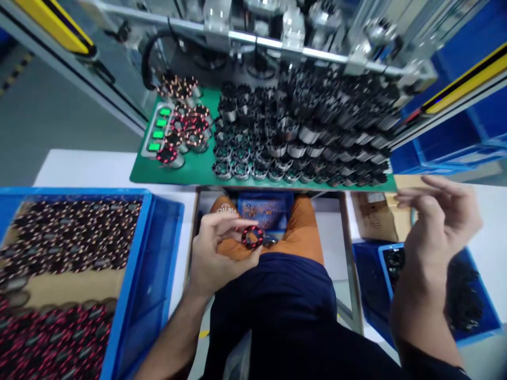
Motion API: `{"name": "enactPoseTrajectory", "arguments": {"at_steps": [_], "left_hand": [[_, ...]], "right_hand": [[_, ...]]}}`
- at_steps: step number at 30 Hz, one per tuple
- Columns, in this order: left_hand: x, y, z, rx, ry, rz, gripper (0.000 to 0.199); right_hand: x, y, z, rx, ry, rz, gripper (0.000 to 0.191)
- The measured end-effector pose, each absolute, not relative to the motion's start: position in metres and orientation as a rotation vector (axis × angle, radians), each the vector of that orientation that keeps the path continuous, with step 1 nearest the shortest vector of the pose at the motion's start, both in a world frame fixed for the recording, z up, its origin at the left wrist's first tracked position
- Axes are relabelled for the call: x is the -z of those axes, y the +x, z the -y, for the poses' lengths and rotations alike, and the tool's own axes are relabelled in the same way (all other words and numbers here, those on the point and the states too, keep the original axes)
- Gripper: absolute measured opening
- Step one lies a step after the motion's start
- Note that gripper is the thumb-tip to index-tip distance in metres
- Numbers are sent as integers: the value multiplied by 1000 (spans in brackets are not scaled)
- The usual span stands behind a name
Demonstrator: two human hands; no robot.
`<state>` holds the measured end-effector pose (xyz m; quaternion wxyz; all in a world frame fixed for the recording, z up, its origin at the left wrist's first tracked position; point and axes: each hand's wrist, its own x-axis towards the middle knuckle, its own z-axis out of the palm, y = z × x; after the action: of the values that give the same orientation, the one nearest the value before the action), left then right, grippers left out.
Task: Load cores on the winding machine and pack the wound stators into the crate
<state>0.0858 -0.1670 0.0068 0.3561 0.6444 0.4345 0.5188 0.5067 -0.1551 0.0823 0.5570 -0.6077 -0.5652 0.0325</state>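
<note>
Over the lap, my left hand (222, 253) pinches a ring-shaped part with red windings (252, 237) between thumb and fingers. My right hand (443, 216) is raised at the right, beside the cardboard box and above the blue bin of black parts. Its fingers are apart, slightly blurred, with nothing seen between them. Rows of bare metal and black cores (277, 142) stand on the green mat (190, 175). Copper and red wound cores (190, 124) stand at the mat's left end, next to a panel with green lit displays (157, 132).
A blue crate (148, 274) of wound rings stands at the left. At the right are a cardboard box (374, 216) and a blue bin (374, 285) with black parts. A metal rail (273, 43) with fixtures crosses behind the mat; yellow-edged posts flank it.
</note>
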Motion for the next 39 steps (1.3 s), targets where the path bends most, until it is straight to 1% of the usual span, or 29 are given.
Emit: {"name": "enactPoseTrajectory", "arguments": {"at_steps": [1,2,4,5,6,7,9,11,13,14,15,17,20,24,28,29,31,33,34,36,39], "left_hand": [[-14,90,162,-1372,1754,-1043,79],[-19,95,158,-1394,1810,-980,85],[-25,104,151,-1380,1886,-865,89],[-26,109,149,-1349,1911,-816,87],[-26,113,149,-1311,1934,-778,83],[-26,117,149,-1288,1948,-764,80],[-28,124,151,-1354,1968,-811,73],[-31,130,154,-1537,2001,-961,60],[-34,134,158,-1661,2074,-1067,36],[-36,134,160,-1668,2114,-1079,25],[-37,135,161,-1651,2138,-1074,18],[-36,135,162,-1596,2130,-1048,11],[-25,136,165,-1442,2055,-1058,10],[5,141,172,-1212,1802,-1000,12],[24,139,177,-1162,1491,-1049,16],[23,137,177,-1186,1413,-1065,18],[15,134,174,-1268,1306,-1031,29],[2,133,169,-1353,1302,-909,41],[-4,134,166,-1392,1333,-850,43],[-15,138,160,-1446,1357,-801,39],[-23,146,157,-1503,1299,-850,24]], "right_hand": [[-82,479,166,-322,-1386,1346,31],[-80,452,174,-649,-1364,1402,35],[-73,404,184,-1215,-1240,1438,58],[-68,387,186,-1405,-1159,1420,66],[-64,374,186,-1525,-1096,1388,70],[-61,366,185,-1578,-1061,1347,68],[-57,360,182,-1561,-1071,1263,57],[-57,362,180,-1474,-1111,1187,48],[-59,365,180,-1412,-1132,1134,46],[-59,366,180,-1397,-1144,1122,45],[-60,366,180,-1385,-1157,1115,45],[-59,367,179,-1364,-1180,1115,47],[-56,369,179,-1355,-1187,1105,50],[-48,377,184,-1417,-1164,1057,51],[-39,378,190,-1462,-1171,1026,55],[-37,376,191,-1471,-1177,1013,56],[-35,370,191,-1479,-1190,992,57],[-36,364,191,-1469,-1199,989,57],[-36,361,191,-1459,-1201,996,57],[-39,356,189,-1428,-1195,1029,54],[-43,352,187,-1376,-1163,1096,52]]}}
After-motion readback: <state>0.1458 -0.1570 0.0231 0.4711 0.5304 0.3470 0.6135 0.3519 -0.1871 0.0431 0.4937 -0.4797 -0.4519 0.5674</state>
